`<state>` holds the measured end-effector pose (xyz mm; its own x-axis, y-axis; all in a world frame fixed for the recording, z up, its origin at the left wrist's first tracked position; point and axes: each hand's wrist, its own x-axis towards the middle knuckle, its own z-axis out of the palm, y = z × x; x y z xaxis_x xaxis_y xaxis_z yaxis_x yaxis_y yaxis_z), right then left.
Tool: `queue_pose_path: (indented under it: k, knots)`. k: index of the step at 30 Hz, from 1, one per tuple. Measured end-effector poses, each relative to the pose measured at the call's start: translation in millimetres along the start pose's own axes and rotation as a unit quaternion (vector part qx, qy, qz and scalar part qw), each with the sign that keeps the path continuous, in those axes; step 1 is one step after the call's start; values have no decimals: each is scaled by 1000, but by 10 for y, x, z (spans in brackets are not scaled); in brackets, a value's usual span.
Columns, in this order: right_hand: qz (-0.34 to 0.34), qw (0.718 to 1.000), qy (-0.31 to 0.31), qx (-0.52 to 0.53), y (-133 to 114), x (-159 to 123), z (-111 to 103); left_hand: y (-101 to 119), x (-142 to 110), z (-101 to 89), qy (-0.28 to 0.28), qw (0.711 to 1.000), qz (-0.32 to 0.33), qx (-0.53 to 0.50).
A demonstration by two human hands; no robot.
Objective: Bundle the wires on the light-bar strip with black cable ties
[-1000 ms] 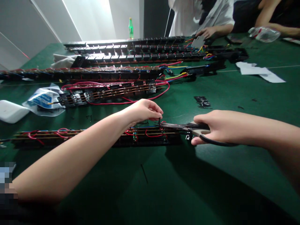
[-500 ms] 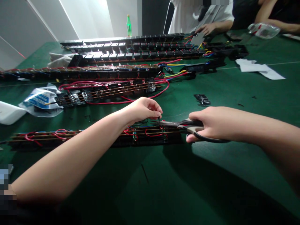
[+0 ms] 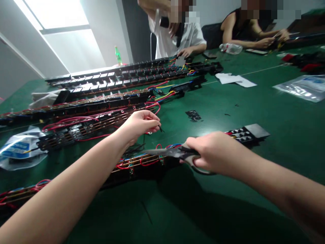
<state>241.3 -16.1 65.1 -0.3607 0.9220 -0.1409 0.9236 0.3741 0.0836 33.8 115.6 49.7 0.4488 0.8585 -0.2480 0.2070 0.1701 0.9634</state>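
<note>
My left hand [image 3: 145, 124] is closed in a pinch above the nearest long black assembly [image 3: 142, 169], which carries brass-coloured rods and red and blue wires. A short thin black strip [image 3: 161, 128], like a cut cable-tie end, sticks out from its fingertips. My right hand [image 3: 212, 149] grips a pair of scissors [image 3: 169, 152] by the black and grey handles. Their blades look closed and point left over the assembly, apart from the left fingers. More thin black strips [image 3: 135, 149] lie behind the assembly, partly hidden by my left wrist.
Further assemblies [image 3: 109, 96] with wires lie across the green table [image 3: 203, 210]. A heap of black pieces [image 3: 193, 116] and white paper [image 3: 236, 79] lie beyond my hands. Plastic bags [image 3: 22, 147] flank the work. Two people sit or stand at the far side, near a bottle [image 3: 231, 48].
The view has turned to the right. My left hand has moved up from the assembly and away from the scissors with the black strip, which earlier stood upright at the blades.
</note>
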Motion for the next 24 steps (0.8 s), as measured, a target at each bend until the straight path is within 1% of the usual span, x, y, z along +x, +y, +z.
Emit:
queue_pose_path:
  k: [1,3,4,5,7,9,11,13,15,17,20,24]
  knots:
    - [-1,1000,10,1,-60,-100,73,67,38,15,-2,1000,-4,-1]
    - [-59,996,56,31,-190,-259,265,198,114,70,-12,1000,-7,0]
    - [-108,990,67,60,-255,-310,370,250,153,119,-21,1000,-7,2]
    - [-150,983,61,83,-315,-340,469,288,194,189,-33,999,-9,7]
    - [-197,975,45,96,-413,-354,626,303,286,391,-63,998,-15,25]
    - [-226,970,34,88,-471,-338,715,239,401,658,-92,994,-17,53]
    - [-242,965,48,89,-495,-324,771,123,541,938,-112,989,-13,93]
    - [-264,955,89,99,-505,-318,837,-7,693,1177,-125,982,4,141]
    - [-267,946,152,106,-524,-309,932,-128,832,1335,-129,972,33,193]
    - [-272,939,177,111,-561,-291,1036,-227,927,1406,-126,958,73,248]
    - [-309,929,161,124,-624,-260,1143,-324,980,1404,-114,930,137,320]
    - [-352,910,146,162,-639,-251,1160,-350,1011,1376,-98,892,205,390]
